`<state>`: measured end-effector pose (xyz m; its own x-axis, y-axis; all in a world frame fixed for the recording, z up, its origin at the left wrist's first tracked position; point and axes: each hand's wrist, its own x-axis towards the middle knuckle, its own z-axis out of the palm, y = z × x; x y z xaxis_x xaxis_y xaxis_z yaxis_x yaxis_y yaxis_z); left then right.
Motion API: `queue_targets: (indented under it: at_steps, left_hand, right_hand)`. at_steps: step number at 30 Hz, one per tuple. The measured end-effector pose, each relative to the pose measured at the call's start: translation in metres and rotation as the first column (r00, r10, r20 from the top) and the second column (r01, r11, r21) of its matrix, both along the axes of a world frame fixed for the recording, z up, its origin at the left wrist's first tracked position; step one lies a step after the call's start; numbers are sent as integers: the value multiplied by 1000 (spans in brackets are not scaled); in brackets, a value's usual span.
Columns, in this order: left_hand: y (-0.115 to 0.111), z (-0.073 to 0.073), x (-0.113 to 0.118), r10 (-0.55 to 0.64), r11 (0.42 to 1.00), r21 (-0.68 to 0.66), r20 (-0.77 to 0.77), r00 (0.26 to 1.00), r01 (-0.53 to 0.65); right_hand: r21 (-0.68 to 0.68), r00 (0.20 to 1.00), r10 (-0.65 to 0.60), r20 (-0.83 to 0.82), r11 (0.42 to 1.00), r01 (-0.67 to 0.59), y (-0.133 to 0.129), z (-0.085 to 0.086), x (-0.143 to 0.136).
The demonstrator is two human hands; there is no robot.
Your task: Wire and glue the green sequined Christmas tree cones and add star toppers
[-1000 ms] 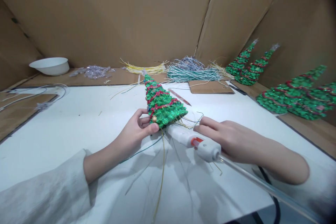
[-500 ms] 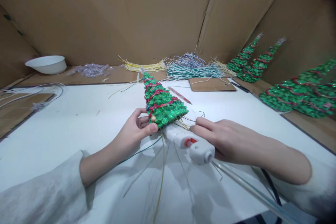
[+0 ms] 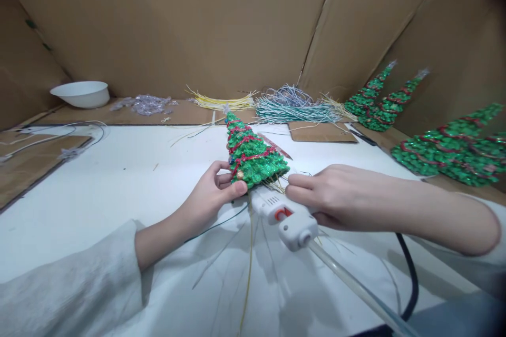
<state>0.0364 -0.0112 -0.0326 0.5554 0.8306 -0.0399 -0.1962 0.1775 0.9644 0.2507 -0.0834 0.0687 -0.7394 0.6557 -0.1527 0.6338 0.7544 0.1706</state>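
Observation:
A small green glittery tree (image 3: 255,155) with red garland leans in the middle, its tip pointing away. My left hand (image 3: 215,195) grips it at the lower left edge, thumb in front beside a gold bead. My right hand (image 3: 324,195) is closed round a white glue gun (image 3: 294,221) at the tree's base; the handle is hidden under the hand. A clear glue stick (image 3: 351,279) sticks out of the gun's rear toward the lower right. Yellow and green wires (image 3: 250,263) hang from under the tree.
Wire bundles (image 3: 296,110), clear plastic pieces (image 3: 146,104) and a white bowl (image 3: 83,96) line the back. More green trees (image 3: 446,150) stand at the right. A red pencil (image 3: 274,145) and a cutter (image 3: 363,136) lie beyond the hands; a black cable (image 3: 411,279) curves at lower right.
The view has shifted slightly, so most things appear further right. The rear of the glue gun has swung a little to the left and down, and my right forearm is higher in view.

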Motion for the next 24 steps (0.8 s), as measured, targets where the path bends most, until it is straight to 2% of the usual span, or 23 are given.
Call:
queue_targets:
  at_steps: [6,10,14,16,19,21,24]
  left_hand:
    - [0,4,2,28,999,-16,-9,1000,-28]
    - [-1,6,3,45,999,-15,-56,997,-46]
    - [-2,6,3,43,999,-26,-49,998,-44]
    - [-2,5,3,44,998,-42,-44,998,-46]
    - [-1,3,3,47,998,-51,-38,998,-49]
    - [0,3,2,41,998,-49,-31,999,-42]
    - [1,2,1,25,999,-32,-29,999,-26]
  right_hand:
    - [-32,999,43,-13,999,-44,7,4,-3]
    - [-1,1000,15,-19,1000,-15,5,0,-3]
    - [46,998,-44,-43,998,46,-8,0,6]
    - [34,989,-99,-107,994,103,-16,2,14]
    - [-67,944,-212,-254,977,201,-25,0,29]
    - [-133,890,-223,-398,974,184,-27,-6,40]
    - [-103,764,-168,-623,986,133,-28,-23,60]
